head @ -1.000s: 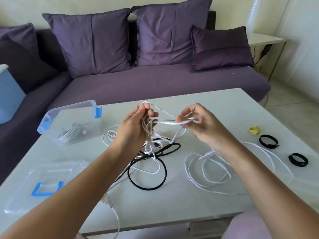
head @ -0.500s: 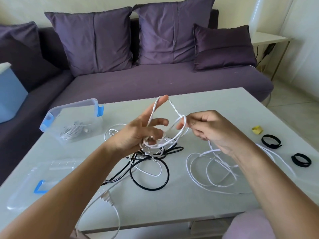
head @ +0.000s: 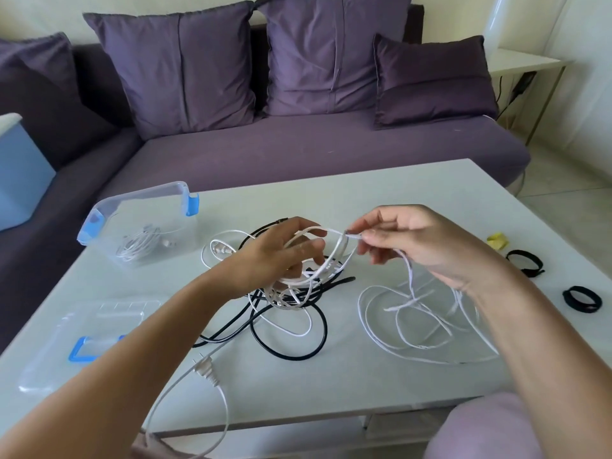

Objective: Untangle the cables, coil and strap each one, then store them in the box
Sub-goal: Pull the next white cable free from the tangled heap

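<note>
Left hand [head: 278, 256] over the middle of the white table [head: 381, 200], fingers loosely spread and hooked through several loops of white cable [head: 334, 256] lifted off the tangle; no tight pinch visible. Far left on the table: clear storage box [head: 139, 226] with blue clips, open, a coiled thin white cable [head: 139, 246] lying inside. Near left: the box's clear lid [head: 82, 339] with a blue clip, flat on the table, partly hidden by the left forearm. Near edge, left of centre: a white plug [head: 205, 367] on a white lead that runs off the table edge. Centre, under the left hand: knot of mixed cables, a black cable [head: 291, 354] looping out toward the near side, white strands threaded through it. Right hand [head: 427, 246] just right of the left, thumb and forefinger pinching the white cable where it leaves the lifted loops; other fingers curled. Below the right hand: loose white loops spread flat on the table, apart from the black knot. Far right: small yellow item [head: 497, 240], too small to identify, then two black straps [head: 526, 261], rolled into rings, lying separately near the right edge.
</note>
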Tool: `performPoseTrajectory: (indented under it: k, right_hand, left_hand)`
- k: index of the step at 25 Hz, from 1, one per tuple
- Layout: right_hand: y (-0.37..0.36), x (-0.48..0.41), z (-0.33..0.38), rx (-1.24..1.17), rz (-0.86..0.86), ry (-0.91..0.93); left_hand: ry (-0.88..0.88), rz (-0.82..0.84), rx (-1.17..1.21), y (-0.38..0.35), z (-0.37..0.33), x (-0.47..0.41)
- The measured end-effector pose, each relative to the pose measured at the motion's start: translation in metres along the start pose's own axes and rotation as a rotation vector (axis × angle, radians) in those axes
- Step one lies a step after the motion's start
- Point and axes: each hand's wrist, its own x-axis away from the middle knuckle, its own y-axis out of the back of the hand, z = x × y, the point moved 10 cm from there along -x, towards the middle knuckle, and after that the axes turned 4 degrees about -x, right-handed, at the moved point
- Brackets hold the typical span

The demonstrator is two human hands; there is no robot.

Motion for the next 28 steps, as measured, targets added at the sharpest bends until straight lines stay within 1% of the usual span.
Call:
performPoseTrajectory:
  k: [2, 5, 7, 9, 11, 12, 14, 16, 18, 20, 21, 22, 23, 24, 25, 27, 28]
  right_hand:
    - [0.001, -0.002, -0.006, 0.07, -0.027, -0.033]
    - [-0.003, -0.002, -0.01, 0.154, -0.01, -0.07]
    - [-0.009, -0.001, -0.012, 0.112, 0.034, -0.082]
    - [-0.023, 0.001, -0.011, -0.007, 0.121, -0.081]
    - [-0.036, 0.0, -0.009, -0.023, 0.147, -0.038]
    - [-0.04, -0.003, -0.01, 0.028, 0.124, -0.014]
    - [-0.044, -0.009, -0.016, 0.136, 0.034, 0.002]
    - [-0.04, -0.013, -0.02, 0.172, -0.06, -0.007]
    - [-0.034, -0.013, -0.015, 0.251, -0.106, 0.025]
    - [-0.027, -0.013, -0.009, 0.296, -0.129, 0.067]
    - [-0.022, -0.012, -0.005, 0.281, -0.158, 0.094]
    - [-0.016, -0.011, 0.001, 0.229, -0.193, 0.131]
    - [-0.01, -0.009, 0.006, 0.149, -0.231, 0.177]
    - [-0.001, -0.007, 0.014, 0.081, -0.279, 0.233]
    - [0.009, -0.003, 0.022, 0.034, -0.333, 0.297]
    - [0.032, 0.006, 0.032, -0.058, -0.439, 0.386]
    - [0.044, 0.01, 0.034, -0.142, -0.485, 0.409]
  left_hand:
    - [0.002, 0.014, 0.038, -0.005, 0.003, -0.002]
    - [-0.077, -0.008, -0.099, -0.008, 0.0, -0.005]
    - [-0.105, -0.019, -0.191, -0.011, -0.004, -0.006]
    - [-0.1, -0.032, -0.262, -0.015, -0.005, -0.008]
    - [-0.112, -0.066, -0.329, -0.017, -0.005, -0.01]
    - [-0.126, -0.075, -0.331, -0.017, -0.007, -0.01]
    - [-0.132, -0.064, -0.251, -0.018, -0.01, -0.009]
    - [-0.091, -0.044, -0.144, -0.016, -0.006, -0.009]
    - [-0.049, -0.066, -0.102, -0.01, 0.001, -0.01]
    - [0.017, -0.176, -0.159, 0.002, 0.008, -0.012]
    - [0.053, -0.257, -0.236, 0.012, 0.011, -0.012]
    - [0.092, -0.328, -0.315, 0.02, 0.014, -0.012]
    - [0.128, -0.371, -0.34, 0.026, 0.018, -0.011]
    - [0.158, -0.387, -0.293, 0.029, 0.022, -0.011]
    - [0.175, -0.385, -0.158, 0.029, 0.027, -0.011]
    - [0.192, -0.372, 0.253, 0.023, 0.032, -0.011]
    - [0.19, -0.378, 0.468, 0.022, 0.033, -0.012]
